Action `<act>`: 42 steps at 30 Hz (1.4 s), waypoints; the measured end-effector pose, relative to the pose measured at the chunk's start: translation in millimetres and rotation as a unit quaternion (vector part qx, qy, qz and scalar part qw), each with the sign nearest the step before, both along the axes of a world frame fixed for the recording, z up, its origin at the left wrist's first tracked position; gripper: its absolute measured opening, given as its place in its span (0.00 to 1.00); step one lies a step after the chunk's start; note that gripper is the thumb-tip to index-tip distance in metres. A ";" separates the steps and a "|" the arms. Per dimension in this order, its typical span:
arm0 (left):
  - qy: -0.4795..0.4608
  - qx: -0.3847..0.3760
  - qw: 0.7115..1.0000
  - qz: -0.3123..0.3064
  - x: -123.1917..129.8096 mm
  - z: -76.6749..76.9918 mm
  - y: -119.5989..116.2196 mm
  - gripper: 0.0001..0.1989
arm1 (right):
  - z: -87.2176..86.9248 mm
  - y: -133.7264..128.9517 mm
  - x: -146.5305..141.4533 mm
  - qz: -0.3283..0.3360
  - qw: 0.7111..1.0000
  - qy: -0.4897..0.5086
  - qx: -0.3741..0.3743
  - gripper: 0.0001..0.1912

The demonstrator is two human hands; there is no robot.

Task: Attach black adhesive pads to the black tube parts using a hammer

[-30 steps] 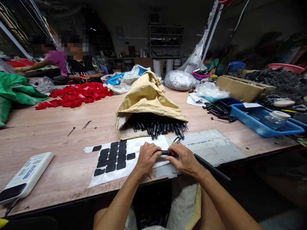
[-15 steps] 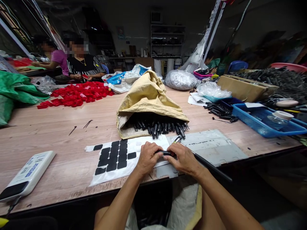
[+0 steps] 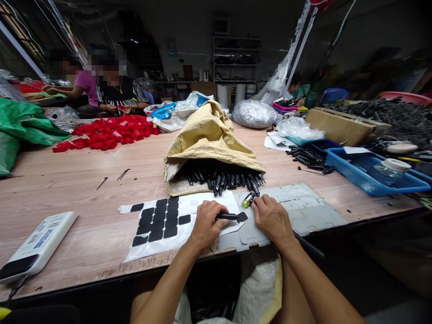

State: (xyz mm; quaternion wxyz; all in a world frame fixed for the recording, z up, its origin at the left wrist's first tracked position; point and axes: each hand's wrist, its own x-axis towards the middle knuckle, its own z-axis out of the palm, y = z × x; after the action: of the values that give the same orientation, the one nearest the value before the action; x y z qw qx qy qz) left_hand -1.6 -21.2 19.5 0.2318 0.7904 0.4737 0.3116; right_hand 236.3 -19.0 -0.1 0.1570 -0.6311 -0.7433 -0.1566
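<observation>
My left hand [image 3: 206, 225] is closed on a slim black tubular piece [image 3: 225, 216] that points right over the grey board. A black rounded-square sticker [image 3: 242, 217] sits at that piece's right end. Beyond it, my right hand [image 3: 272, 218] has its fingers closed near the metal head [image 3: 249, 199] of a rod-like tool with a yellow-green tip. The tool's long black handle [image 3: 308, 245] runs under my right wrist and past the table edge. Left of my left hand, a white backing sheet [image 3: 199, 234] carries several black stickers [image 3: 158, 217].
A tan woven sack [image 3: 209, 135] spills black pieces [image 3: 232, 181] ahead of my hands. At right stand a blue tray [image 3: 374, 180] and a cardboard box [image 3: 344, 126]. A white power-bank-like device [image 3: 43, 247] lies left. Two people sit behind the red pile [image 3: 114, 130].
My right hand has left the black piece and moved right onto the tool, whose head has shifted slightly. The sticker at the piece's end now shows. My left hand keeps its hold.
</observation>
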 end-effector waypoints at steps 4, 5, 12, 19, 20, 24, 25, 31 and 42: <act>0.026 -0.002 0.995 -0.095 -1.6 9.2 -52.8 0.07 | 2.0 -2.6 -5.6 -0.013 1.000 -0.011 0.000 0.09; 0.040 -0.022 0.990 -0.133 -3.0 5.6 -69.5 0.09 | 2.0 -2.7 -6.1 -0.020 1.000 -0.012 0.000 0.09; 0.236 -0.220 0.946 -0.031 -15.3 -79.7 -134.9 0.17 | -0.8 -2.4 -7.2 -0.027 1.000 -0.009 0.008 0.10; 0.125 -0.257 0.956 -0.070 -5.7 -12.0 -100.7 0.06 | -1.4 -2.5 -7.2 -0.024 1.000 0.000 0.014 0.09; 0.091 -0.236 0.965 -0.065 -4.9 6.0 -82.9 0.09 | -1.5 -2.4 -7.1 -0.023 1.000 0.002 0.015 0.10; 0.133 -0.003 0.982 0.131 -12.1 43.7 15.9 0.16 | -1.2 -2.2 -6.9 -0.024 1.000 0.011 0.014 0.09; 0.178 0.031 0.971 0.158 -15.1 43.8 41.0 0.18 | -0.8 -2.3 -6.9 -0.025 1.000 0.012 0.014 0.09; 0.352 0.050 0.929 0.104 -19.4 23.8 115.7 0.24 | 1.2 -2.8 -7.6 -0.031 0.999 0.020 0.011 0.09; 0.321 0.076 0.944 0.008 -32.0 38.7 95.8 0.04 | -1.0 -2.6 -7.7 -0.031 0.999 0.022 0.012 0.09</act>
State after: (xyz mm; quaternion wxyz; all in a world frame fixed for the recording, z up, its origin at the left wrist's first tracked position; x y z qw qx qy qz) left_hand -33.6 74.5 58.1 0.0044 0.8597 0.5047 0.0785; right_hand 228.6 -21.6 -1.1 0.1761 -0.6551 -0.7180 -0.1559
